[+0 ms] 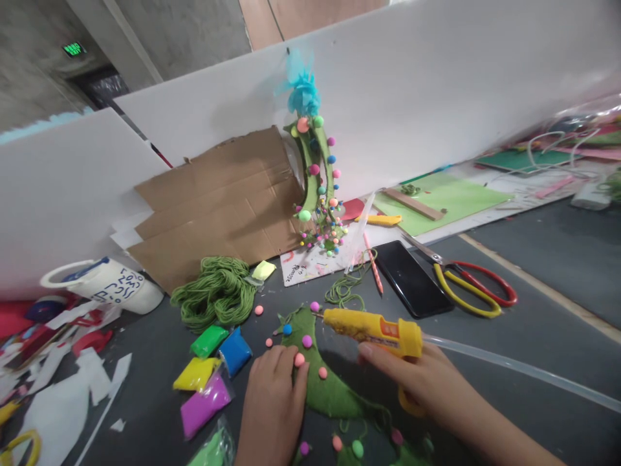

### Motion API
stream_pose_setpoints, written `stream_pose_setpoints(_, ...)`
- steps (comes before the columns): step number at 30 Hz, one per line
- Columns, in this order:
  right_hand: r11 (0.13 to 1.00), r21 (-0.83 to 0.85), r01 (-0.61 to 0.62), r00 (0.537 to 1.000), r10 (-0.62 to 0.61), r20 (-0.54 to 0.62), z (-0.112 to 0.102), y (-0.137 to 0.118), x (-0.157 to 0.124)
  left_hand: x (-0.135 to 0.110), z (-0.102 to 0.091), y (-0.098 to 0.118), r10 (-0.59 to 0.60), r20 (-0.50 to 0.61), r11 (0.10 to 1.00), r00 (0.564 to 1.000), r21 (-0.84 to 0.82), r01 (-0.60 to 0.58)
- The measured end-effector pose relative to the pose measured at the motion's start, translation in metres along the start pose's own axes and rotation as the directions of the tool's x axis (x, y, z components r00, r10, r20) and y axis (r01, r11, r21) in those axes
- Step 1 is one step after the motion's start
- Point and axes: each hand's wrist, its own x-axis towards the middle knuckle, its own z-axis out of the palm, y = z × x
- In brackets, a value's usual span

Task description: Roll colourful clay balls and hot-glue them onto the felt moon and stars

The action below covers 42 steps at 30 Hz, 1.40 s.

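My right hand is wrapped around a yellow hot glue gun; a long clear glue stick sticks out of its back. The nozzle points left, close to a purple ball at the top of a green yarn-covered crescent. My left hand grips the crescent's left edge, its thumb and forefinger beside a coral ball. Blue, purple and coral balls dot the crescent. Below it, partly cut off, lie more green pieces with balls.
A decorated green stand rises behind. Green yarn and clay packets lie left, near a tipped white cup and paper scraps. A phone, scissors and a yellow cutter lie right. Cardboard leans behind.
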Motion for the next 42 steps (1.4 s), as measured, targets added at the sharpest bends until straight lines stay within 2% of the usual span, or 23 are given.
stream_pose_setpoints(21,0.998,-0.035,0.053,0.999,-0.053,0.014,-0.002,0.000,0.001,0.004,0.000,0.001,0.027,-0.016,1.000,1.000,0.000,-0.027)
stream_pose_setpoints(29,0.996,-0.050,0.071,0.996,-0.068,0.063,-0.004,-0.003,0.001,0.002,0.000,0.002,0.017,-0.013,1.000,1.000,-0.006,-0.017)
stream_pose_setpoints(34,0.998,-0.045,0.049,0.997,-0.046,0.064,-0.006,-0.002,0.001,0.006,-0.014,-0.004,-0.051,-0.010,0.997,0.999,-0.050,0.051)
stream_pose_setpoints(37,0.998,-0.043,0.038,0.997,-0.035,0.068,-0.006,-0.002,0.001,0.016,-0.027,-0.006,-0.083,0.047,0.989,0.995,-0.118,0.088)
stream_pose_setpoints(39,0.999,-0.034,0.035,0.997,-0.032,0.071,-0.007,-0.003,0.001,0.026,-0.032,-0.003,-0.058,0.104,0.988,0.993,-0.139,0.072)
stream_pose_setpoints(42,0.997,-0.044,0.064,0.996,-0.060,0.073,-0.008,-0.005,0.002,0.038,-0.030,0.007,-0.013,0.190,0.997,0.982,-0.077,0.029)
